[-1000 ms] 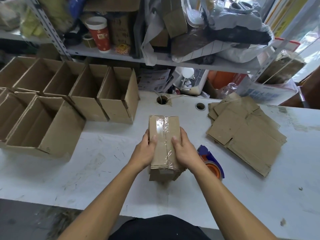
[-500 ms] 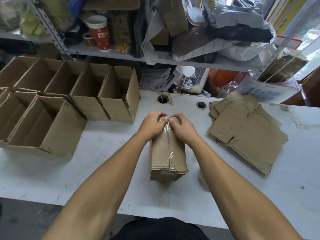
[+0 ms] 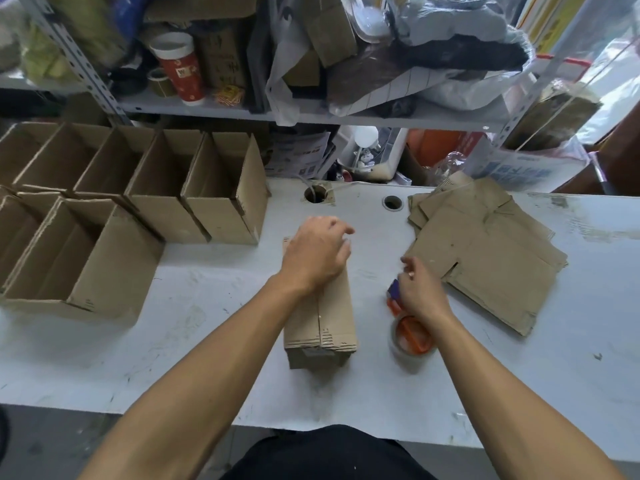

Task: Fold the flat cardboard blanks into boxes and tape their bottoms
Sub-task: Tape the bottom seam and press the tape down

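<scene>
A folded cardboard box (image 3: 320,323) stands bottom-up in the middle of the white table (image 3: 207,341). My left hand (image 3: 317,252) lies over its far end, with the fingers curled over the right edge. My right hand (image 3: 420,289) hovers to the right of the box, just above an orange and blue tape dispenser (image 3: 410,336). Its fingers are loosely curled and blurred, and hold nothing I can see. A stack of flat cardboard blanks (image 3: 485,251) lies on the table at the right.
Several folded open boxes (image 3: 221,202) stand in rows at the back left, with a bigger one (image 3: 79,261) nearer. A cluttered metal shelf (image 3: 311,112) runs along the back. Two cable holes (image 3: 392,202) sit in the table's far edge.
Both hands were pressing tape at the box's far end. My right hand has since left the box and swung right over the tape dispenser. My left hand stays on the far end.
</scene>
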